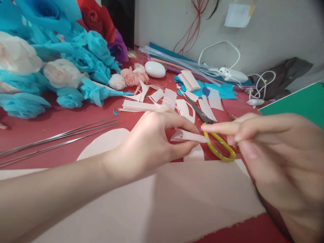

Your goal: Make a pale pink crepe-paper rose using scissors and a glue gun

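My left hand (pixel 152 138) pinches a small rolled piece of pale pink paper (pixel 186 135) between thumb and fingers. My right hand (pixel 275 152) comes in from the right, its fingertips touching the pointed end of the same piece. Both hands hover above a large pale pink paper sheet (pixel 192 199) on the red table (pixel 63 118). Just behind the hands lie scissors with yellow handles (pixel 217 148), partly hidden by my right fingers.
Blue, white and red paper flowers (pixel 63 57) pile up at the left. Several thin metal wires (pixel 58 138) lie on the left. Cut pink strips (pixel 169 99), blue scraps (pixel 222 90), a white oval object (pixel 155 69), cables (pixel 260 84) and a green sheet (pixel 301 103) lie behind.
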Demonstrator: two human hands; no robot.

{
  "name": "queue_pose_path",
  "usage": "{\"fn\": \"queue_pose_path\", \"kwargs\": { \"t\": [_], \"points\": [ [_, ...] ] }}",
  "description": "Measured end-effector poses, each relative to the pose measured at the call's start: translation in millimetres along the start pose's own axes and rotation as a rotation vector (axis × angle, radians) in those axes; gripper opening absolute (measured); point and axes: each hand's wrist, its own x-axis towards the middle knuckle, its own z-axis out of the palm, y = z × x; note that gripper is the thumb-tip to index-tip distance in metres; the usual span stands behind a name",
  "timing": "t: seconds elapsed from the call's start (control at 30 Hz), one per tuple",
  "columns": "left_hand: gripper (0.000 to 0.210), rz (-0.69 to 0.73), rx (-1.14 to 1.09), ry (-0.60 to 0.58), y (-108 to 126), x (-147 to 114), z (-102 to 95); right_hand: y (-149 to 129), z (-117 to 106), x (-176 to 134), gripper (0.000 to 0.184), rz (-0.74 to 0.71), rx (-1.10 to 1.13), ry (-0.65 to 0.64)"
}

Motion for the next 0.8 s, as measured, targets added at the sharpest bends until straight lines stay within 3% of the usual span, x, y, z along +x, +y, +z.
{"fn": "queue_pose_path", "kwargs": {
  "t": [0.07,0.2,0.27,0.33,0.5,0.63,0.8],
  "points": [
    [0.01,-0.002,0.013,-0.003,0,0,0.2,1,0,0,0.014,0.047,0.078,0.037],
    [0.007,-0.011,-0.015,-0.011,2,0,-0.7,1,-3,1,0.013,-0.041,-0.074,-0.053],
    [0.008,-0.033,-0.035,-0.021,3,1,-2.2,2,-4,3,0.011,-0.049,-0.063,-0.035],
    [0.01,-0.05,-0.041,-0.027,5,1,-3.7,2,-4,7,0.009,0.053,0.116,-0.01],
    [0.014,-0.068,-0.038,-0.066,7,2,-4.3,10,-7,23,0.009,0.53,0.799,-0.06],
    [0.014,-0.045,-0.033,-0.052,7,3,-4.2,16,-9,29,0.008,0.668,1.132,-0.06],
    [0.018,-0.043,-0.001,-0.073,11,3,-6.4,15,-11,30,0.004,0.746,1.28,-0.09]
  ]
}}
